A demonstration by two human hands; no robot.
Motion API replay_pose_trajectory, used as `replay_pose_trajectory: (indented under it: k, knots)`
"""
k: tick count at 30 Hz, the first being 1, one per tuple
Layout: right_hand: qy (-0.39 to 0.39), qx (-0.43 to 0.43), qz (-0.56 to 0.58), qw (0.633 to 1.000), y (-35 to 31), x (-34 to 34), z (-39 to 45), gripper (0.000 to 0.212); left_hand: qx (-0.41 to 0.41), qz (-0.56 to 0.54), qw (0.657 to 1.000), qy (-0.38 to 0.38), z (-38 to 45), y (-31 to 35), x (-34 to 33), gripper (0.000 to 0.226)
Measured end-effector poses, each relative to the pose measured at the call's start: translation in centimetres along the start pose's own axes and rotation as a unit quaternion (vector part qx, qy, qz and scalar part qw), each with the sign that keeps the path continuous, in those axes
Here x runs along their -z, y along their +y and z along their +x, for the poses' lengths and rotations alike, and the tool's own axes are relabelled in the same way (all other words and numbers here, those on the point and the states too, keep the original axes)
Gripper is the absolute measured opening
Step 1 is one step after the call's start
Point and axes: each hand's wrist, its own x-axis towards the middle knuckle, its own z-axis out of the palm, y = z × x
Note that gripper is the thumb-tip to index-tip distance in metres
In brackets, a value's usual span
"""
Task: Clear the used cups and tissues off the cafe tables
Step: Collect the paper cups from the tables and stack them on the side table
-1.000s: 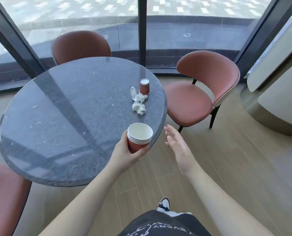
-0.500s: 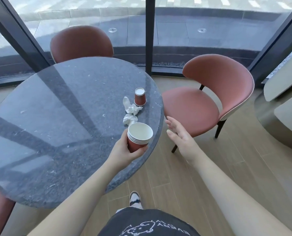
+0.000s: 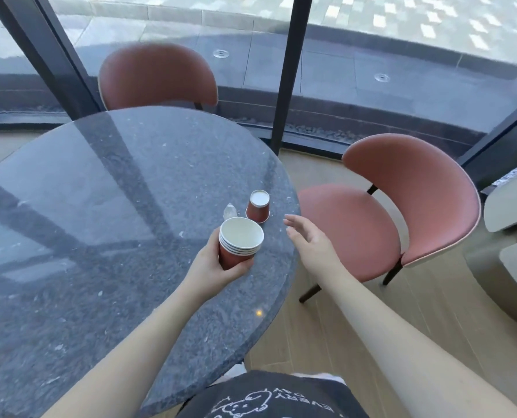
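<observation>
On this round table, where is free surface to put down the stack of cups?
The dark speckled round table is bare across its left and far parts, toward the window. It is crowded only near the right edge: the upside-down red paper cup, a crumpled white tissue, and the stacked red cups in the left hand.

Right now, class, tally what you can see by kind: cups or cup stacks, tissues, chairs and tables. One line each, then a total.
Cups: 2, counting the nested stack in the left hand as 1, plus the upside-down cup
Tissues: 1 visible, partly hidden
Chairs: 2
Tables: 1
Total: 6
</observation>
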Motion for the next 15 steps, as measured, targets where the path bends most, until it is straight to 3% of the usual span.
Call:
replay_pose_trajectory:
  k: [3,7,11,15]
  knots:
    - [0.02,-0.007,0.004,1.0,-0.2,-0.6,3.1,0.022,0.013,-0.005,1.0,-0.002,1.7,0.1,-0.2,0.071]
    - [-0.012,-0.02,-0.043,0.999,-0.3,-0.8,7.0,0.025,0.024,-0.006,1.0,0.016,3.6,0.2,-0.7,0.07]
    - [-0.077,-0.016,-0.172,0.982,-1.3,-0.6,12.4,0.048,0.037,-0.011,0.998,0.041,5.3,0.5,-1.7,0.074]
    - [-0.188,0.029,-0.325,0.926,-1.2,-1.2,16.9,0.072,0.057,-0.018,0.995,0.076,5.7,0.7,-2.7,0.075]
